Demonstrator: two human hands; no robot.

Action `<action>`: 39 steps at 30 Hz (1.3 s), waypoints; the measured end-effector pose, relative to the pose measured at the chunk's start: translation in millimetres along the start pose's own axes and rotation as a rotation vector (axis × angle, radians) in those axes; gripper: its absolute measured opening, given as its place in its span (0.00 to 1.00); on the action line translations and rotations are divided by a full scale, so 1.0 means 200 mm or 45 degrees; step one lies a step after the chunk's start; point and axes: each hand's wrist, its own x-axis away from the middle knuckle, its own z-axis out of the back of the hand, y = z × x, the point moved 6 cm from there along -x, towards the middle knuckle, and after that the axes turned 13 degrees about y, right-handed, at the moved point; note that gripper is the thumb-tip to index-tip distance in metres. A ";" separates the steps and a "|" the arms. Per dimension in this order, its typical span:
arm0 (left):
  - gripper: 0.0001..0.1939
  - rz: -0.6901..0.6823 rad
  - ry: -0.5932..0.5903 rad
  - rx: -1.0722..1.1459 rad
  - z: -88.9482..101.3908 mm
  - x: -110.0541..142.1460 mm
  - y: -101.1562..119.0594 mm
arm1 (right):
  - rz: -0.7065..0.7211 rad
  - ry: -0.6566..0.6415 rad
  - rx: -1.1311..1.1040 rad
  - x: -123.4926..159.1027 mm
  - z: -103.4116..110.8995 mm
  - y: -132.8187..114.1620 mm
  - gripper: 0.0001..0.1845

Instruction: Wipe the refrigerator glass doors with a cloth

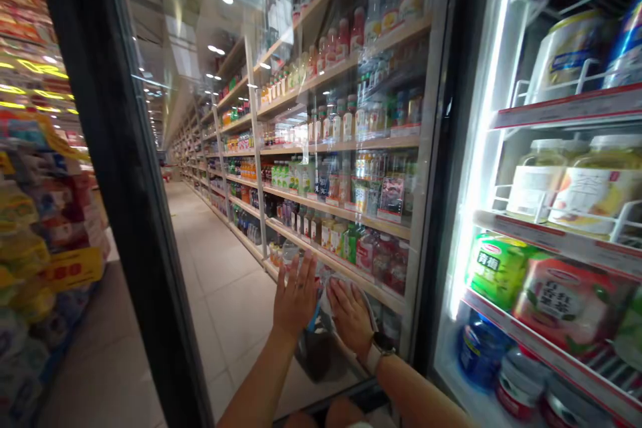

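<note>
A tall glass door (225, 321) with a black frame stands swung out from a lit drinks fridge. My left hand (297, 294) lies against the lower part of the glass, fingers stretched and nothing in them. Beside it my right hand (348, 314), with a dark watch on the wrist, presses a pale cloth (370, 301) to the glass. Most of the cloth is hidden beneath the palm and fingers. The two hands are close together but apart.
Fridge shelves at the right hold tea bottles (534, 174), a green drink pack (499, 267), a red drink pack (566, 301) and blue bottles (476, 348). Long drink shelves (341, 207) show through the glass. Stacked packages (30, 214) stand left of the door frame (115, 147).
</note>
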 end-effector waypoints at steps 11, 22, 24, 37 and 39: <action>0.34 -0.014 0.004 -0.013 0.01 0.00 0.00 | -0.155 0.187 0.064 -0.69 0.20 0.12 0.36; 0.35 0.001 -0.039 -0.030 0.00 0.01 0.01 | 0.110 -0.017 -0.058 0.13 0.02 -0.04 0.31; 0.35 0.000 -0.042 -0.031 0.00 0.01 0.00 | 0.122 -0.053 -0.069 0.08 0.04 -0.02 0.32; 0.35 0.028 -0.059 -0.015 -0.01 0.01 0.00 | -0.221 0.092 0.003 -0.54 0.16 0.14 0.38; 0.35 0.021 -0.044 -0.004 0.00 0.01 0.00 | -0.209 0.062 -0.019 -0.39 0.11 0.08 0.37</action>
